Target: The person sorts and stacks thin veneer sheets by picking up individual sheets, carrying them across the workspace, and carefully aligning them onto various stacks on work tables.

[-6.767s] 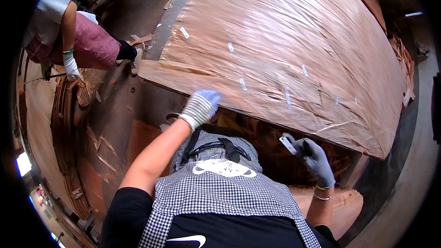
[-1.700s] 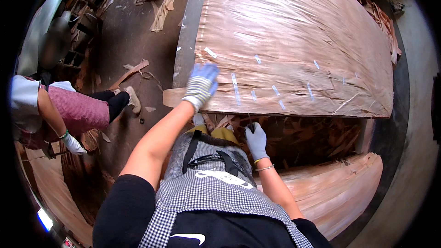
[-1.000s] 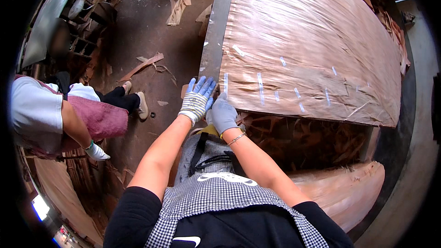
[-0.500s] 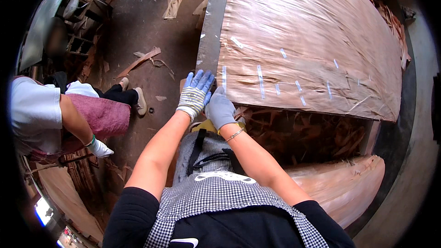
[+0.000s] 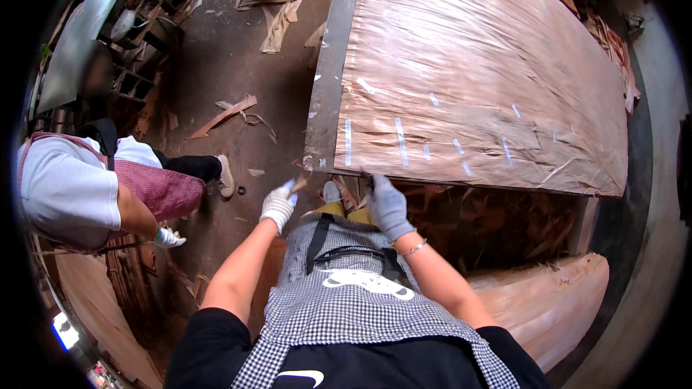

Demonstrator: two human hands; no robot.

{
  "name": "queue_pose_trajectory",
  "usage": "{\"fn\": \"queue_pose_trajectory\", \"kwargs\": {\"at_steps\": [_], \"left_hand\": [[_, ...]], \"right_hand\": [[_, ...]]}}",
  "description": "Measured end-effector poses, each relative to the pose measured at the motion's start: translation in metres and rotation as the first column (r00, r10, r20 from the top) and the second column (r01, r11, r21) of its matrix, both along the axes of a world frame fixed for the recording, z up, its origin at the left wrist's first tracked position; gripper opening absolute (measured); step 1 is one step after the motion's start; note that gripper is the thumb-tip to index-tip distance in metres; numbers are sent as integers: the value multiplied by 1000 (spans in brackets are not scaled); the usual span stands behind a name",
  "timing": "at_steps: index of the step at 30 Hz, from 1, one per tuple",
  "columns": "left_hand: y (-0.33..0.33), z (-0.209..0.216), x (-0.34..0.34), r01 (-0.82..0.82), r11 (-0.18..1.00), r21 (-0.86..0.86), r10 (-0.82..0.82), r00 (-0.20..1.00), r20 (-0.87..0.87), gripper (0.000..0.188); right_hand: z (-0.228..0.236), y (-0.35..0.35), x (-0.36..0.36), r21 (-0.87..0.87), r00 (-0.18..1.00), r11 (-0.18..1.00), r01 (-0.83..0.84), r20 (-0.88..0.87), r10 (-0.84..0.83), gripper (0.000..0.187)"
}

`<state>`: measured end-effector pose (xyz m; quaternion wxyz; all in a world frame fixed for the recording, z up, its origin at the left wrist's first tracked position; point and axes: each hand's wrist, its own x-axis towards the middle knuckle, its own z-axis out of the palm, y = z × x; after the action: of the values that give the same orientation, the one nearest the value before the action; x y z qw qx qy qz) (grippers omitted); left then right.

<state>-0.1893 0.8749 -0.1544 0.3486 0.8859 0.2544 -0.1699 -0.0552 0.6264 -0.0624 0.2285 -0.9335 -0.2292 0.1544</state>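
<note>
A wide sheet of pale brown wood veneer [image 5: 461, 65], wrinkled and patched with short strips of white tape [image 5: 401, 142], covers the table. My left hand [image 5: 280, 205], in a striped white glove with blue fingertips, is just off the table's near left corner. It pinches a small brown veneer scrap [image 5: 300, 183]. My right hand [image 5: 389, 209], in a grey glove, is closed at the sheet's near edge. Something small and dark shows at its fingertips, too unclear to name. Beyond the sheet's left side runs the bare grey table edge [image 5: 330, 79].
At the left a person in a pink checked apron [image 5: 162, 194] stands with a gloved hand [image 5: 170, 238] lowered. Veneer scraps [image 5: 223, 117] lie on the floor. Under the table are more torn pieces [image 5: 476, 223], and a veneer stack [image 5: 540, 302] lies at the lower right.
My hands have drawn apart and back from the table corner, left hand to the left, right hand to the right. A scrap now shows in my left fingers. The other person has shifted slightly.
</note>
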Motion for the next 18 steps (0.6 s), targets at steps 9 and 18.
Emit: {"fn": "queue_pose_trajectory", "kwargs": {"at_steps": [9,18], "left_hand": [[-114,90,77,622,781,47,-602,731,322,70],[-46,121,185,353,815,459,-546,734,404,13]], "right_hand": [[-8,-9,79,-229,956,935,-272,49,290,16],[46,-14,66,92,938,982,-164,324,126,27]]}}
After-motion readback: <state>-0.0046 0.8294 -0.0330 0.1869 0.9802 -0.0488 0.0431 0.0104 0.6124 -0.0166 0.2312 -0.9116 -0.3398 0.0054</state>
